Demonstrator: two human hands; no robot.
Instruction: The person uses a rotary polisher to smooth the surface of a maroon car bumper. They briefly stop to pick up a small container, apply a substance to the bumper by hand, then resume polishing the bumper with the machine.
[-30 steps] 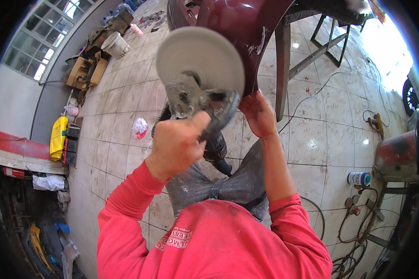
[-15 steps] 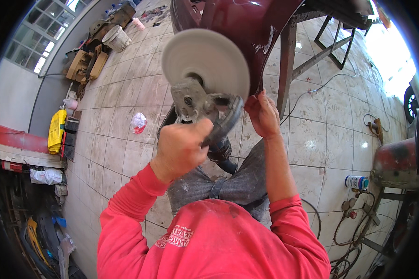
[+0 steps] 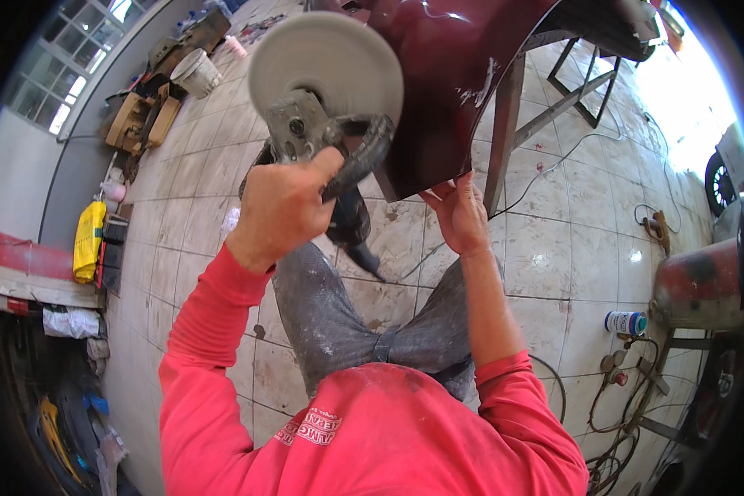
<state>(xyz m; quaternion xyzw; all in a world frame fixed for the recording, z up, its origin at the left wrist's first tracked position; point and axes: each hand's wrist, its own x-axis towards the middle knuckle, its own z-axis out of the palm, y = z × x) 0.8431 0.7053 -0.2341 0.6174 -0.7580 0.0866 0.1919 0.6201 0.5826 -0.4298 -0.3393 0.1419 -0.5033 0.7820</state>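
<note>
My left hand is closed round the black loop handle of a polisher, whose grey head is coated in dust. Its round whitish pad looks smeared, as if spinning, and overlaps the left side of a glossy dark red car body panel. Whether pad and panel touch, I cannot tell. White scuff marks show near the panel's right edge. Down at the panel's lower corner, my right hand pinches the edge, some fingers hidden behind it.
A dark metal stand is under the panel. A cable crosses the tiled floor on the right. Further right are a can, a red tank and coiled hoses. Cardboard boxes and a white bucket line the left wall.
The polisher and my left hand have moved left and up, uncovering the panel's lower corner. My right hand keeps its hold there. The whole view has shifted slightly.
</note>
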